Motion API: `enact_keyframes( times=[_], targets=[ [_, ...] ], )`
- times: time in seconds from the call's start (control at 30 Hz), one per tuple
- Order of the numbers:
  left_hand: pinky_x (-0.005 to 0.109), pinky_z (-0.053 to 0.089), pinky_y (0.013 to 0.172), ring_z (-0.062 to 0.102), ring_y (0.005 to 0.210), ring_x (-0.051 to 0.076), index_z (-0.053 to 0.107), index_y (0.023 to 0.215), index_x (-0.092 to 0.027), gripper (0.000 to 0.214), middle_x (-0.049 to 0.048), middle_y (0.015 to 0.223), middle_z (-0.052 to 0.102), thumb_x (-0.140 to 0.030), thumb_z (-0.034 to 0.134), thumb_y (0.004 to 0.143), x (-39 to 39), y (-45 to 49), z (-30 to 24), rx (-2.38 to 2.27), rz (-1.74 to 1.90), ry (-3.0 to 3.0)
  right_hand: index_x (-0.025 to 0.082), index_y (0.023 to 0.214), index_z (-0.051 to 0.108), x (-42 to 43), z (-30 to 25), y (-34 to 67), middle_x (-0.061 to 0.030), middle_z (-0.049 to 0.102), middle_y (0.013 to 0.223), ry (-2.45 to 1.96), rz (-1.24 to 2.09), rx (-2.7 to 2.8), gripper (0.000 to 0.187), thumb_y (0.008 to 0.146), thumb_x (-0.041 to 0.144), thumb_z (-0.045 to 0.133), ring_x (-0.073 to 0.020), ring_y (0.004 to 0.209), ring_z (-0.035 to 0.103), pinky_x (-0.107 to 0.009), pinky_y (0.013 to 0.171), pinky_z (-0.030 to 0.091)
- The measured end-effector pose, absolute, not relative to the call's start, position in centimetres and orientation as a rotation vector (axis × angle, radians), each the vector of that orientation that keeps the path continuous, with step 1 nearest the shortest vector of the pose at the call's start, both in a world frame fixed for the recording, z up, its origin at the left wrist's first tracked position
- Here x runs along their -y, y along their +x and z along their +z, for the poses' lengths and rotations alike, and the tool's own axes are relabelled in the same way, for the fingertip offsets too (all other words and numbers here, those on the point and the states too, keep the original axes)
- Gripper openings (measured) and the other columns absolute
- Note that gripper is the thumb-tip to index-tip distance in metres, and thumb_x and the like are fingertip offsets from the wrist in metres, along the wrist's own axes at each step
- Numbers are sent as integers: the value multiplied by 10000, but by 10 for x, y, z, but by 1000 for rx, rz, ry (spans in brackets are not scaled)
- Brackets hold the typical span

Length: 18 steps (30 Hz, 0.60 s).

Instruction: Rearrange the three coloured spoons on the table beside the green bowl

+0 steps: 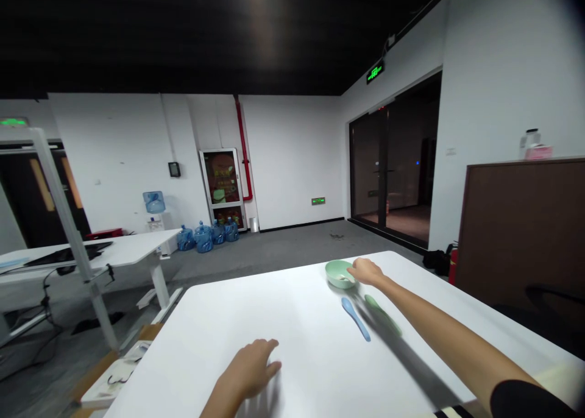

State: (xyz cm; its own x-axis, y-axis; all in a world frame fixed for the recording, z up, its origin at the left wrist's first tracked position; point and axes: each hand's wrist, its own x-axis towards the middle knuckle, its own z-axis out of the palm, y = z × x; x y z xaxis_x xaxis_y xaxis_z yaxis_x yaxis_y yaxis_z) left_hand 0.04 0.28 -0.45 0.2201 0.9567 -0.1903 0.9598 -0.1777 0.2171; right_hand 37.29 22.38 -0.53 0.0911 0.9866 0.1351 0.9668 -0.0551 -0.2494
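Observation:
My right hand (pixel 368 272) reaches across the white table (pixel 283 308) and rests against the right rim of a mint-green bowl (pixel 339 273). A small white utensil (pixel 346 278) lies in the bowl, close to my fingertips. Whether those fingers grip it, I cannot tell. On the tabletop below the bowl lie a light blue plastic spoon (pixel 354 318) and a green plastic spoon or spatula (pixel 382 314), side by side and apart. My left hand (pixel 249 369) lies flat near the near edge, fingers spread, holding nothing.
A white desk (pixel 123 250) with a dark laptop stands to the left, beside a white metal frame (pixel 68 235). Blue water jugs (pixel 203 238) sit on the grey carpet at the far wall. A brown cabinet (pixel 516 223) and a red fire extinguisher (pixel 453 265) stand right.

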Motion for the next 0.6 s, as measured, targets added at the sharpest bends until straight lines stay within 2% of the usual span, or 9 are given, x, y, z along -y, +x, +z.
enact_keyframes(
  times=[0.1, 0.27, 0.6],
  targets=[
    [420, 414, 997, 549, 1190, 295, 486, 1366, -271, 569, 81, 1330, 584, -520, 398, 862, -4, 1, -5, -1791, -25, 2200, 164, 1007, 708, -234, -15, 367, -155, 682, 1092, -2152, 134, 1960, 412, 826, 472, 502, -259, 971, 653, -307, 742, 448],
    [432, 412, 1004, 548, 1193, 297, 482, 1372, -255, 570, 95, 1331, 580, -510, 391, 870, -5, 1, -4, -1796, -34, 2199, 154, 1080, 673, -247, -34, 361, -158, 669, 1136, -2197, 153, 1964, 438, 834, 483, 521, -257, 1000, 646, -308, 757, 461],
    [448, 409, 1011, 535, 1204, 303, 468, 1385, -259, 587, 94, 1338, 573, -526, 396, 868, -12, 1, -7, -1780, -48, 2186, 120, 1097, 662, -256, -52, 357, -176, 654, 1159, -2215, 174, 1926, 368, 831, 335, 525, -273, 1012, 638, -317, 735, 473]
  ],
)
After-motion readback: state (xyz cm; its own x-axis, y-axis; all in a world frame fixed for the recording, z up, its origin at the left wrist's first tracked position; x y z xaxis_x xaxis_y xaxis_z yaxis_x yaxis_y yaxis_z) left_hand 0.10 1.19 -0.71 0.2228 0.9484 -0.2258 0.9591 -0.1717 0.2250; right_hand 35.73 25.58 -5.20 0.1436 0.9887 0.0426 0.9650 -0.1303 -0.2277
